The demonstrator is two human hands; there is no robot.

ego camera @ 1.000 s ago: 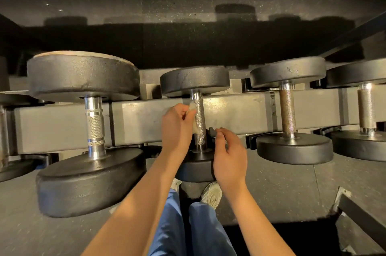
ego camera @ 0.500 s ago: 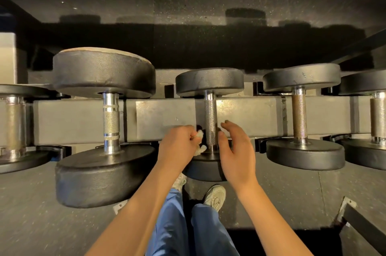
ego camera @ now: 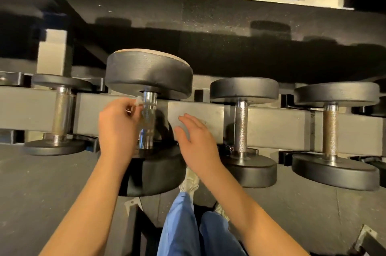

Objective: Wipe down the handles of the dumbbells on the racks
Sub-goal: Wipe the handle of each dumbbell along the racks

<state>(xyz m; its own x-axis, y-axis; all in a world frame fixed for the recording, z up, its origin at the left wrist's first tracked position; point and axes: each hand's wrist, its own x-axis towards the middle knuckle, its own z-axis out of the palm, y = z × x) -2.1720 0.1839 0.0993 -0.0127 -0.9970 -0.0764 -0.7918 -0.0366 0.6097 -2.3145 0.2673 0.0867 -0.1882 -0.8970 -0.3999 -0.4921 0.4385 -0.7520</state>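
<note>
A row of black dumbbells lies across a grey rack rail. The large dumbbell in the middle has a shiny chrome handle. My left hand pinches a small white wipe just left of that handle's upper end, and my fingers hide most of the wipe. My right hand hovers to the right of the handle with fingers spread, holding nothing. Further right stands a smaller dumbbell with a knurled handle.
Another dumbbell handle is at the right and a dull one at the left. An upper shelf overhangs the row, with more weights above it. My blue trouser legs and shoes stand on the dark floor below.
Both hands left the smaller knurled handle and moved left to the large dumbbell. The left hand with the wipe rose to the top of its chrome handle. The view shifted left.
</note>
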